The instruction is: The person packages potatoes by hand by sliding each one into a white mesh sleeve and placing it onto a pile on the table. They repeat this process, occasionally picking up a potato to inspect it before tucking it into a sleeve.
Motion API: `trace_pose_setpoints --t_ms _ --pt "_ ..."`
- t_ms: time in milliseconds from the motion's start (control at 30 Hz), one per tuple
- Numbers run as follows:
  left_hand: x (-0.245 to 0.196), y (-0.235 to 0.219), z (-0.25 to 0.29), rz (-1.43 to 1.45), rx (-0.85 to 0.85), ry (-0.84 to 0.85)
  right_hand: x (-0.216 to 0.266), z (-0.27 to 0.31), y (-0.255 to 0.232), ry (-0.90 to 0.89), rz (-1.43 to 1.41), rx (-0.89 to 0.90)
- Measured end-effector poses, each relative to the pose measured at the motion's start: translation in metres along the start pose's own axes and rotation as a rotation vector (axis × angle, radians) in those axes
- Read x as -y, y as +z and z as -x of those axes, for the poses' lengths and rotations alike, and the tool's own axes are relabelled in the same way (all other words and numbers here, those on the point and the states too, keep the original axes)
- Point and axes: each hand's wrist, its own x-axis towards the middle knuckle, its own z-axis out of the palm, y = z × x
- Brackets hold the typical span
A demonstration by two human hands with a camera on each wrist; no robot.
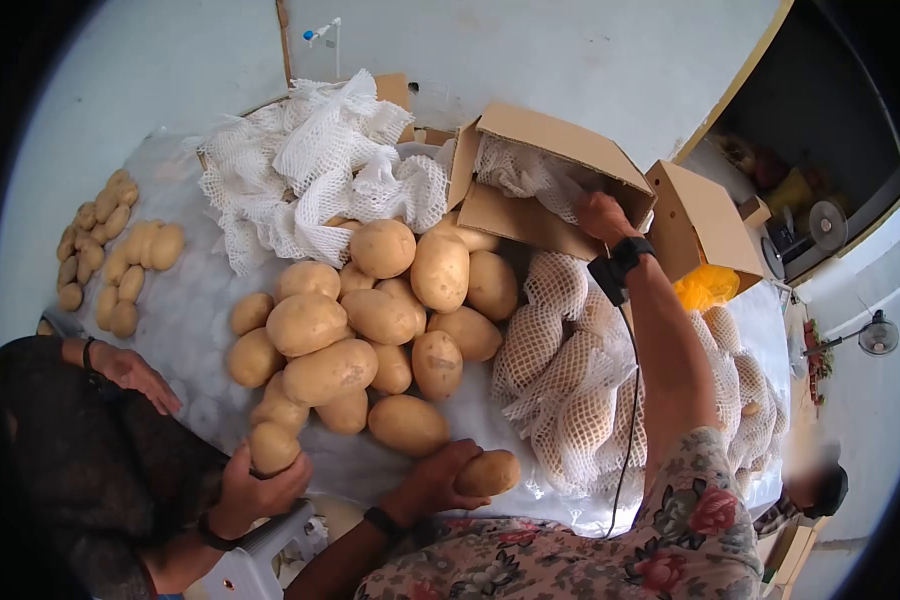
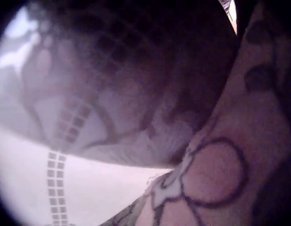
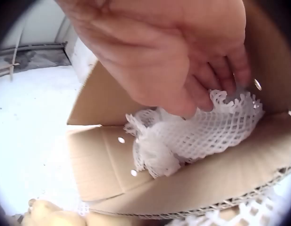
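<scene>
My right hand [image 3: 183, 61] pinches a foam net [image 3: 202, 132] inside the box [image 1: 560, 165]; my left hand [image 1: 440, 480] grips a bare potato [image 1: 487, 472]. Beside the box, many potatoes [image 1: 370, 320] remain unwrapped.

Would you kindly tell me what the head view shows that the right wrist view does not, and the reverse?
Only the head view shows the left hand holding a bare potato, the pile of loose potatoes and another person's hands. Only the right wrist view shows the fingers close up, pinching the white foam net. Both show the right hand reaching into the cardboard box of nets.
</scene>
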Motion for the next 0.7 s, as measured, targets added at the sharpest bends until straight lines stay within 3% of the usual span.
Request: trace_pose_setpoints --t_ms 33,133,267,433,567,600,700 --pt "0.002 0.001 0.001 -0.026 -0.035 0.011 0.011 0.011 -0.015 0.065 -0.082 -0.033" --pt "0.006 0.01 0.005 -0.091 -0.115 0.044 0.024 0.066 -0.051 -0.112 -0.187 -0.096" --pt "0.013 0.017 0.007 -0.164 -0.196 0.103 0.023 0.146 -0.077 -0.175 -0.575 -0.283" --pt "0.02 0.022 0.004 -0.203 -0.269 0.191 0.027 0.249 -0.086 -0.147 -1.47 -0.159" --pt "0.019 0.026 0.002 -0.149 -0.29 0.17 0.042 0.315 -0.065 -0.046 -1.802 -0.09" --pt "0.016 0.024 0.003 -0.096 -0.255 0.093 0.042 0.328 -0.057 -0.002 -1.869 -0.062" --pt "0.004 0.012 0.017 0.418 -0.196 -0.076 0.045 0.358 -0.034 0.114 -2.037 0.027"
